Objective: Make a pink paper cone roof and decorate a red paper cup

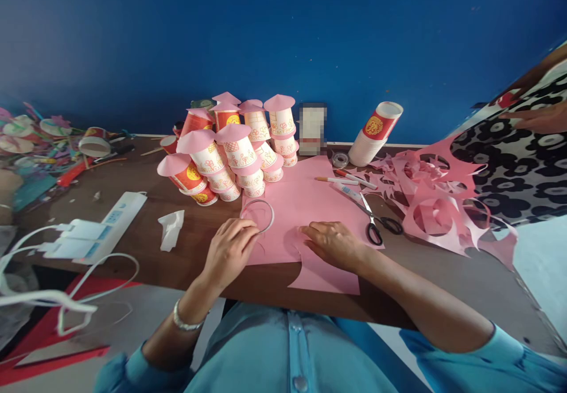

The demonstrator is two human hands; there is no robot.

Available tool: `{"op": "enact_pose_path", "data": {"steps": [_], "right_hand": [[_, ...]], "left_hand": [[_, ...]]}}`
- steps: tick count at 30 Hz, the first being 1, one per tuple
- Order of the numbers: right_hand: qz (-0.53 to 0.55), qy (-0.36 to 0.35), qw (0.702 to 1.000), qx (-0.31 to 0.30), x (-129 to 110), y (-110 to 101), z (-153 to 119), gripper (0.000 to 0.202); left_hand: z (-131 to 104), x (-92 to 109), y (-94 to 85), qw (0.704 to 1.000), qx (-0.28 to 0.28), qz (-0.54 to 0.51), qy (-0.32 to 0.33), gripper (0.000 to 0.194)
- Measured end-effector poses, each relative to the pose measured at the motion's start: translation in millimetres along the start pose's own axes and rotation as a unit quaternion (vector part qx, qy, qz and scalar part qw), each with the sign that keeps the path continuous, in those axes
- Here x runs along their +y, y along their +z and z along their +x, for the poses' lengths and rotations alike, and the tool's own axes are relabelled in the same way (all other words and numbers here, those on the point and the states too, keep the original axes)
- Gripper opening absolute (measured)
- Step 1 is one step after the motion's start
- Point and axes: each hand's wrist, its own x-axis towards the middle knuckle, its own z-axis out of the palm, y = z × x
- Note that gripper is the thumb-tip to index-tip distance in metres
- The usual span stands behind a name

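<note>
Pink paper [287, 204] on the tabletop [195, 221]!

Left hand [233, 242] pinches a pale ring [273, 216] over its left side; right hand [332, 242], fingers together, rests further right, and I can't tell whether it grips anything.

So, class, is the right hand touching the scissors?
Apart: the head view shows pink paper between the right hand and the scissors.

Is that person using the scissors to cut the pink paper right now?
No, the scissors lie to the right of the right hand, apart from it, and the left hand touches a ring on the pink paper.
</note>
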Motion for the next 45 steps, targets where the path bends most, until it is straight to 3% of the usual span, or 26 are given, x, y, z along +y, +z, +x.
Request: {"op": "enact_pose_path", "data": {"steps": [7,11,15,19,22,26,28,30,32,35,39,42,45], "right_hand": [[0.120,0.051,0.980,0.153,9,3,3,0.069],[0.197,0.046,0.968,0.149,18,6,11,0.057],[0.211,0.075,0.963,0.153,28,10,13,0.063],[0.189,0.073,0.963,0.175,43,6,11,0.047],[0.160,0.137,0.948,0.237,65,-6,11,0.067],[0.150,0.284,0.882,0.346,112,-31,15,0.093],[0.159,0.330,0.864,0.345,133,-40,17,0.096],[0.162,0.343,0.871,0.311,141,-43,18,0.090],[0.163,0.313,0.896,0.271,130,-40,18,0.073],[0.180,0.174,0.945,0.212,88,-27,18,0.043],[0.132,-0.005,0.979,0.157,29,-13,19,0.039],[0.103,-0.048,0.987,0.115,13,-6,21,0.026],[0.102,-0.053,0.988,0.105,14,0,20,0.015]], "left_hand": [[40,21,29.8,0.992,-0.004,-0.117,0.044,0.005],[53,19,44.3,0.985,-0.006,-0.166,0.048,0.007],[52,11,53.9,0.990,-0.030,-0.128,0.053,0.007],[45,3,59.5,0.993,-0.054,-0.098,0.045,0.009],[42,2,62.6,0.993,-0.056,-0.091,0.048,0.010],[40,5,67.3,0.992,-0.050,-0.097,0.056,0.011],[39,6,69.4,0.992,-0.049,-0.104,0.056,0.012],[38,6,70.1,0.992,-0.046,-0.106,0.056,0.014],[37,7,68.4,0.992,-0.042,-0.101,0.056,0.014],[39,9,62.7,0.993,-0.033,-0.093,0.059,0.013],[41,15,57.7,0.992,-0.024,-0.105,0.060,0.015],[40,15,57.8,0.991,-0.021,-0.119,0.063,0.015],[37,14,56.4,0.990,-0.036,-0.120,0.065,0.014]]}}
